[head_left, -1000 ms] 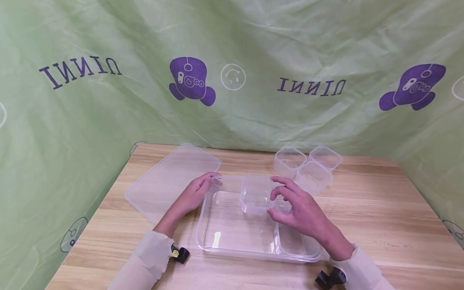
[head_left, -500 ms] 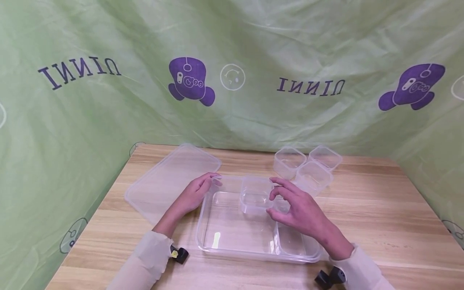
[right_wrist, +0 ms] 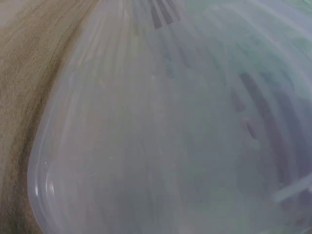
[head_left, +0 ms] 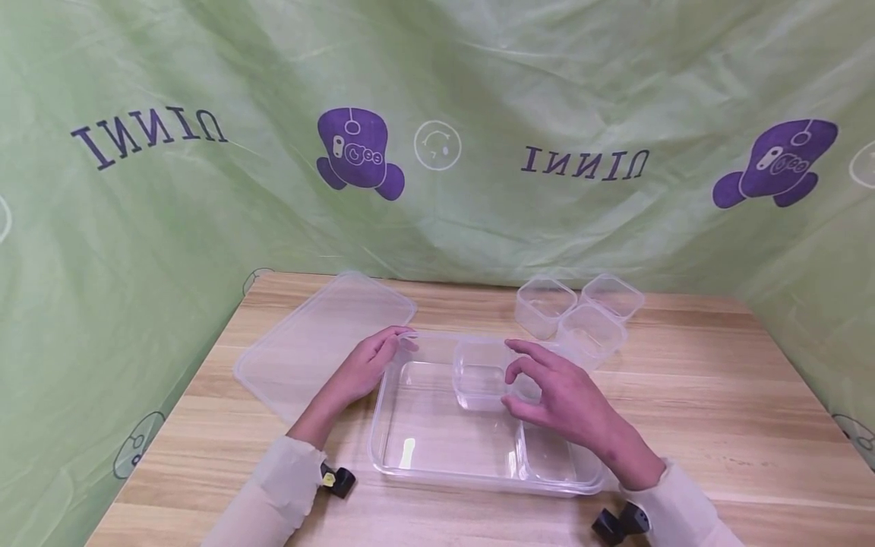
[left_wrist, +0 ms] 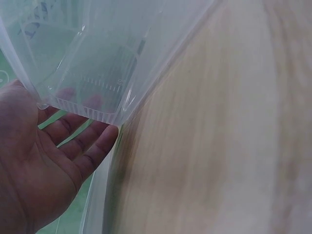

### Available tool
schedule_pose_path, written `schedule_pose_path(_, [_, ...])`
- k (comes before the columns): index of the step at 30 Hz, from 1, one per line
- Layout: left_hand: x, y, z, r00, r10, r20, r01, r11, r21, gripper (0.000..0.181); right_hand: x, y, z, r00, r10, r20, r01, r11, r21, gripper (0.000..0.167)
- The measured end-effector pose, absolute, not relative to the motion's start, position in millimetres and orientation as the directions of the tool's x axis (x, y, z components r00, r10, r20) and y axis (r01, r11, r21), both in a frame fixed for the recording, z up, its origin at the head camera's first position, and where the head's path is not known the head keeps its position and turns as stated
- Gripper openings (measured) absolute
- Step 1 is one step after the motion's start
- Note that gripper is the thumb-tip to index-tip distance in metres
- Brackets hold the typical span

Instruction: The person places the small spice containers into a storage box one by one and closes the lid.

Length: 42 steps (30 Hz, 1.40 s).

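Observation:
A large clear plastic food container (head_left: 451,480) sits on the table. My left hand (head_left: 365,365) grips its far left corner; in the left wrist view the fingers (left_wrist: 90,151) lie against the outside of the corner wall. Inside, near the back wall, is a small clear box (head_left: 481,389). My right hand (head_left: 563,395) holds that box at its right side, index finger at the far edge and thumb at the near one. Another small clear box (head_left: 549,454) stands in the container's right part, partly hidden by this hand. Clear plastic (right_wrist: 146,146) fills the right wrist view, blurred.
A flat translucent lid (head_left: 307,342) lies on the wooden table (head_left: 711,425) at the left. Three small clear boxes (head_left: 545,308) stand grouped behind the container, towards the right. A green printed curtain (head_left: 478,228) hangs behind and at both sides of the table.
The small box in my right hand has moved lower into the large container, and the right fingers have come down slightly with it. My left hand keeps its place on the corner.

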<state>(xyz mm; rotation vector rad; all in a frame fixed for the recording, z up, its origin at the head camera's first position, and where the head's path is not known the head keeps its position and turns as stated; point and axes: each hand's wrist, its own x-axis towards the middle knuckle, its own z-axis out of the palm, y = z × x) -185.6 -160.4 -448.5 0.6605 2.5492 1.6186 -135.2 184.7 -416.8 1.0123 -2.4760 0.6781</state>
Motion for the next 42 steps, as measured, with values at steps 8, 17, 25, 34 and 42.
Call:
schedule_pose_path(8, [-185.9,-160.6,-447.9,-0.909,0.376,0.179,0.321,0.36,0.876,0.038,-137.3,184.4,-419.0,-0.655,-0.566,0.5,-0.737,0.624,-0.259,0.024])
schedule_pose_path(17, [-189.0,-161.0,-448.9,-0.906,0.382,0.181,0.326,0.359,0.875,0.039,-137.1,184.1,-417.3,-0.677,-0.562,0.476,-0.72,0.641,-0.266,0.025])
schedule_pose_path(25, [-189.4,-161.1,-448.8,-0.906,0.384,0.181,0.327,0.36,0.874,0.039,-136.7,183.9,-415.6,-0.7,-0.554,0.451,-0.701,0.654,-0.284,0.024])
schedule_pose_path(34, [-187.9,-160.3,-450.3,-0.901,0.385,0.199,0.342,0.349,0.873,0.039,-135.6,183.1,-415.6,-0.684,-0.568,0.458,-0.716,0.645,-0.269,0.024])
schedule_pose_path(42, [-186.2,-160.3,-451.7,-0.905,0.38,0.191,0.335,0.36,0.871,0.039,-137.9,183.7,-417.4,-0.617,-0.547,0.566,-0.757,0.609,-0.237,0.019])
